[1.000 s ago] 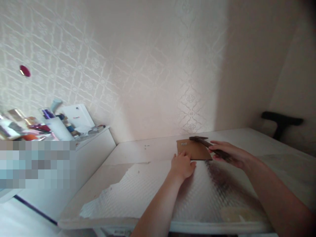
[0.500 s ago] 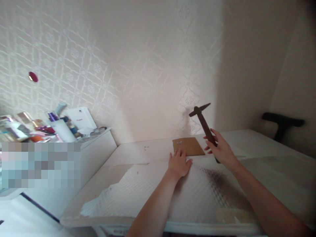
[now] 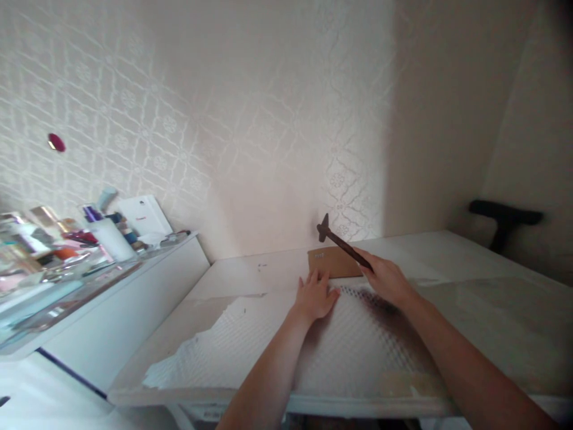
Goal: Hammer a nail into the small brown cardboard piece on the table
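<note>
My right hand (image 3: 387,279) is closed round the handle of a small dark hammer (image 3: 339,240). The hammer's head hangs just above the far left part of a thin brown board (image 3: 333,262) that lies flat on the white table (image 3: 452,251). A few small nails sit near the board's left end. My left hand (image 3: 315,294) rests on the table with fingers spread, its fingertips touching the board's near edge.
A white textured mat (image 3: 268,340) covers the table's near part. A white cabinet (image 3: 111,292) at the left carries several bottles and cosmetics. Patterned wallpaper rises behind. A dark chair armrest (image 3: 505,216) stands at the far right.
The hammer lay over the board, rose high and tilted right half a second ago, and has now swung down to the left over the board's nail end. My left hand stayed put.
</note>
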A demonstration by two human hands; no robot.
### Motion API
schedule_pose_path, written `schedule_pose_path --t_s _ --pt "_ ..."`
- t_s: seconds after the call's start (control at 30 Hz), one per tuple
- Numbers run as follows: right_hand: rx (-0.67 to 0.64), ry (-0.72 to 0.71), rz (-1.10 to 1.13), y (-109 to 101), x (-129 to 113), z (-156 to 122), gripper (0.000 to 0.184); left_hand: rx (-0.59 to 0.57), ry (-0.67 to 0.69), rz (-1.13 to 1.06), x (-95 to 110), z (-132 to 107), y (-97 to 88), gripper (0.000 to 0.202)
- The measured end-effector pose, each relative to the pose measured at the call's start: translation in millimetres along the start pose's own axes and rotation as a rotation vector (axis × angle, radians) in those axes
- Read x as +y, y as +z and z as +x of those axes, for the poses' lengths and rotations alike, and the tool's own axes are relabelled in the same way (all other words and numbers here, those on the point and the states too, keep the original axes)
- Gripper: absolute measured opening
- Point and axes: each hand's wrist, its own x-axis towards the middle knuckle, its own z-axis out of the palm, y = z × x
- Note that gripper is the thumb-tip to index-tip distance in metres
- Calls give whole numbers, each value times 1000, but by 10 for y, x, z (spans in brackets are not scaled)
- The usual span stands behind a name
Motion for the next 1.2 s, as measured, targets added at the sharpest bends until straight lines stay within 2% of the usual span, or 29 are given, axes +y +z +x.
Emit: schedule_pose_path --t_s 0.13,0.33,0.5,0.8,1.03,1.2 --pt "63 4 16 7 -5 8 49 -3 13 1 -12 0 9 62" --pt "7 22 5 11 14 8 48 -6 22 6 -24 1 9 63" --pt "45 31 25 29 33 18 49 -16 15 15 -17 0 4 63" --pt "26 -83 37 138 168 34 48 -41 10 61 -26 10 10 64" --pt "18 -78 23 165 178 34 47 -24 17 56 -19 2 12 64" --pt "80 -79 49 157 195 51 49 -24 15 44 -20 3 17 65"
